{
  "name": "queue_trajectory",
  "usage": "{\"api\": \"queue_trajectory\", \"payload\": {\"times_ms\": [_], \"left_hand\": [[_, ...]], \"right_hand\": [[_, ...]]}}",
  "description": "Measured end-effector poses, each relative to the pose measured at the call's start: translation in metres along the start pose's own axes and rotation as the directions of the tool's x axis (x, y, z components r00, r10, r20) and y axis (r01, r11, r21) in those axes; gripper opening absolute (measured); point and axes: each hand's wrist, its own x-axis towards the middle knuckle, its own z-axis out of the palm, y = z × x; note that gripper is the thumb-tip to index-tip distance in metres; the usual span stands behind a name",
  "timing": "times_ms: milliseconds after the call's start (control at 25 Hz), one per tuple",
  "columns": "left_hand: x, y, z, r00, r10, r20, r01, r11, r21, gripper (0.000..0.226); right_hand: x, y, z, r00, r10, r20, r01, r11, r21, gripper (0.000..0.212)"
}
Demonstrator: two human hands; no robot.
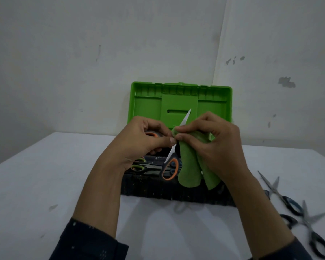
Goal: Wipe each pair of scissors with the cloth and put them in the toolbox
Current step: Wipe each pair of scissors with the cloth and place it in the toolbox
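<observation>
Green cloth (189, 166) at the centre of the frame, pinched between thumb and forefinger of the right hand (212, 143) round one blade of the orange-handled scissors (170, 168). Hangs in two folds over the front of the toolbox (158, 192). Other right fingers loosely curled behind the cloth.

Left hand (144, 139) just left of centre, fingers curled round one handle loop, thumb tip touching the cloth at the blade. Scissors held in the air above the open box, spread wide: blade tip pointing up and right across the green lid (148, 104), the second orange-and-black loop dangling below the hands.

Lid upright at upper centre, close to the pale wall (83, 53). Inside the black box, left of centre, green-handled scissors (137, 167) lying flat; how many, cannot tell.

At lower right, on the white table (45, 175), well apart from the box: upper dark-handled scissors (277, 191) and lower dark-handled scissors (308, 223), both spread, close together and seemingly touching.

Dark sleeves (88, 241) along the bottom edge.
</observation>
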Motion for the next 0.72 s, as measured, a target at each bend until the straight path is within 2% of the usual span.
{"api": "queue_trajectory", "payload": {"times_ms": [80, 240, 320, 360, 440, 480, 560, 720], "left_hand": [[-0.001, 0.002, -0.001, 0.999, 0.030, 0.038, -0.030, 0.999, 0.019, 0.012], [0.000, 0.000, 0.003, 0.996, -0.022, 0.090, 0.019, 0.999, 0.029, 0.010], [0.002, -0.003, 0.003, 0.996, -0.064, 0.070, 0.062, 0.998, 0.018, 0.006], [0.002, -0.005, 0.002, 0.995, -0.076, 0.058, 0.075, 0.997, 0.009, 0.005], [0.003, -0.007, -0.001, 0.997, -0.072, 0.040, 0.073, 0.997, -0.005, 0.006], [0.003, -0.008, -0.002, 0.998, -0.055, 0.034, 0.055, 0.998, -0.006, 0.007], [0.002, -0.008, -0.003, 1.000, -0.018, 0.020, 0.018, 1.000, -0.004, 0.011], [0.000, -0.006, -0.002, 0.999, -0.006, 0.035, 0.005, 1.000, 0.019, 0.022]], "right_hand": [[0.002, 0.006, -0.002, 0.995, -0.003, -0.100, -0.002, 0.999, -0.048, 0.015], [0.004, 0.016, -0.010, 0.956, 0.117, -0.269, -0.141, 0.987, -0.071, 0.012], [0.004, 0.012, -0.014, 0.960, 0.148, -0.238, -0.151, 0.989, 0.007, 0.013], [0.004, 0.008, -0.015, 0.980, 0.135, -0.145, -0.127, 0.990, 0.059, 0.014], [0.003, -0.001, -0.008, 0.999, 0.030, 0.040, -0.031, 0.999, 0.028, 0.016], [0.002, -0.002, -0.002, 0.997, -0.025, 0.068, 0.027, 0.999, -0.019, 0.017], [0.000, 0.002, 0.008, 0.998, -0.066, 0.024, 0.067, 0.996, -0.056, 0.017], [0.000, 0.014, 0.003, 0.980, -0.006, -0.201, -0.022, 0.991, -0.134, 0.014]]}}
